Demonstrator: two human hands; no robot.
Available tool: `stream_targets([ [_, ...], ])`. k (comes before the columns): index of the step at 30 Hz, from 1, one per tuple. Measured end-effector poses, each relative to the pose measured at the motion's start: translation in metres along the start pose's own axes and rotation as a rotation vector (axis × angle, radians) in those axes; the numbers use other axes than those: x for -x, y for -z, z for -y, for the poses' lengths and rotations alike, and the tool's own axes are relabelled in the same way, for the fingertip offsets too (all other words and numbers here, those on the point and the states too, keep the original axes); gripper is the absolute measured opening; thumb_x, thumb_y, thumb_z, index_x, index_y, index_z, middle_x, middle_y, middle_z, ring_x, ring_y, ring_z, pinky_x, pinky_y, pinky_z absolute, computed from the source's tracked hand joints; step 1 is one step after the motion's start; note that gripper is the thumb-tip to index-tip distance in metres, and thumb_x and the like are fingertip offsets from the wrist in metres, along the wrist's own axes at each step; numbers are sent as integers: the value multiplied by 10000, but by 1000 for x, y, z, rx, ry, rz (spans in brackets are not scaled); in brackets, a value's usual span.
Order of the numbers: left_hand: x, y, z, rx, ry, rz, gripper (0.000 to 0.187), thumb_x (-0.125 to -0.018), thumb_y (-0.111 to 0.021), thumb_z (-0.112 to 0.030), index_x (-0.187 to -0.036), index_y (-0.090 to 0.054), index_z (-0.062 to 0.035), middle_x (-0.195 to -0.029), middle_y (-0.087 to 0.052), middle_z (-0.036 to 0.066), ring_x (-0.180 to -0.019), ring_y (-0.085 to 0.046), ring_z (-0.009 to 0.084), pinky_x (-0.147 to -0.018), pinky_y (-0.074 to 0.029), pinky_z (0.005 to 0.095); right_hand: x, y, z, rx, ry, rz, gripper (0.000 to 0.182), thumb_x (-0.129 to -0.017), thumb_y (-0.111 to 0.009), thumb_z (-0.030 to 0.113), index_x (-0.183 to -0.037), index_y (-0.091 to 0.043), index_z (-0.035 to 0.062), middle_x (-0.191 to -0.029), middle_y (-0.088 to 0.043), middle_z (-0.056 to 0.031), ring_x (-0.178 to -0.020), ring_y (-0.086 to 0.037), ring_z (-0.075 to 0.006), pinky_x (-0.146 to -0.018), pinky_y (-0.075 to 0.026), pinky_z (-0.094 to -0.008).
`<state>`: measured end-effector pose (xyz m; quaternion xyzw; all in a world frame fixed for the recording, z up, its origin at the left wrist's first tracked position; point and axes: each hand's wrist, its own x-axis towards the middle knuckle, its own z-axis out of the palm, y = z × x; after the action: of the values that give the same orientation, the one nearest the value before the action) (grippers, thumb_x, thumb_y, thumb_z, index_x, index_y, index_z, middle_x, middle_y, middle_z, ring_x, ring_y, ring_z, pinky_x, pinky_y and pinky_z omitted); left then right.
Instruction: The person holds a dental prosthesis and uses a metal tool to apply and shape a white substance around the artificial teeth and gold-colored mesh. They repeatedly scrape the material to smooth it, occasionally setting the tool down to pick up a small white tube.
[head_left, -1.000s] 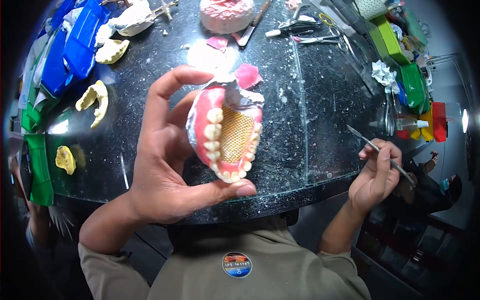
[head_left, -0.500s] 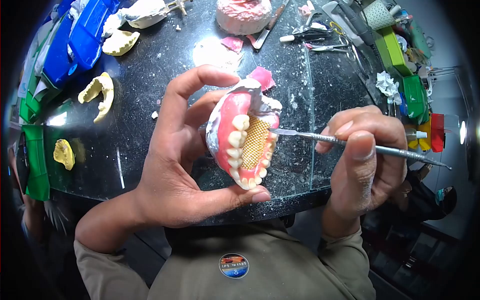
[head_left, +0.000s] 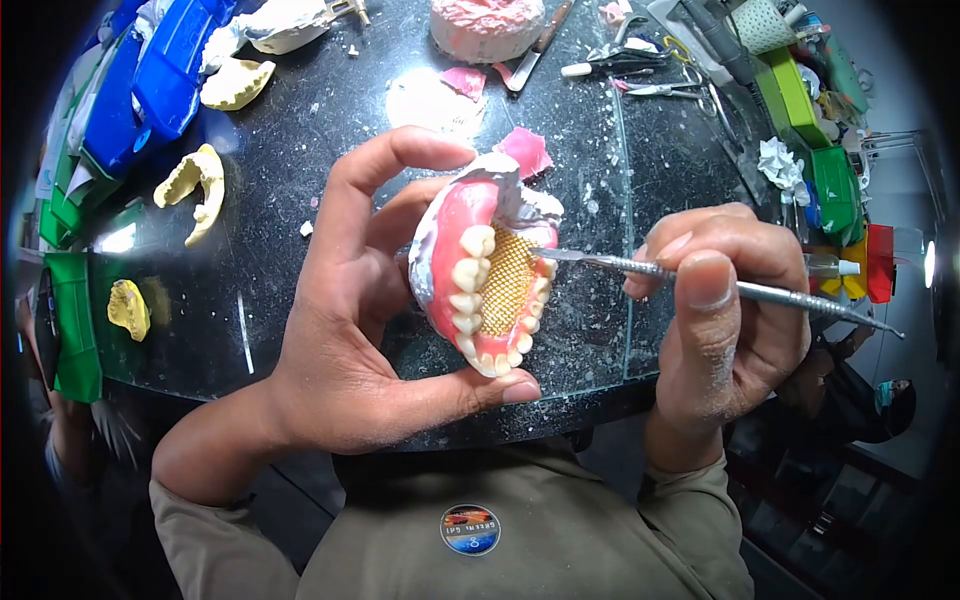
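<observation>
Ridged metal tool (head_left: 648,269) moved to edge of gold mesh (head_left: 508,285).

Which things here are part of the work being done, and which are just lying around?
In use:
- toothed model, in the left hand
- metal tool, in the right hand

Apparently just lying about:
- curved yellow piece
- knife
- crumpled white paper
- blue bin
</observation>
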<state>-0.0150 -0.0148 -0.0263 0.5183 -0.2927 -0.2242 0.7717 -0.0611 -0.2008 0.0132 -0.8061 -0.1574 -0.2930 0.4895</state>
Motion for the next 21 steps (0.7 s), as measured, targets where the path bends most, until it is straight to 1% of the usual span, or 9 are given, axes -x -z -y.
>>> stream_targets([
  [21, 0, 0, 0, 13, -12, -2, 1038, -589, -752, 68, -1308, -13, -50, -1178, -468, 167, -1080, -509, 222, -894, -433, 320, 0, 1, -3, -7, 29, 27, 186, -873, -531, 158, -862, -496, -24, -712, -530, -106, -566, -504, -124, -479, -423, -220],
])
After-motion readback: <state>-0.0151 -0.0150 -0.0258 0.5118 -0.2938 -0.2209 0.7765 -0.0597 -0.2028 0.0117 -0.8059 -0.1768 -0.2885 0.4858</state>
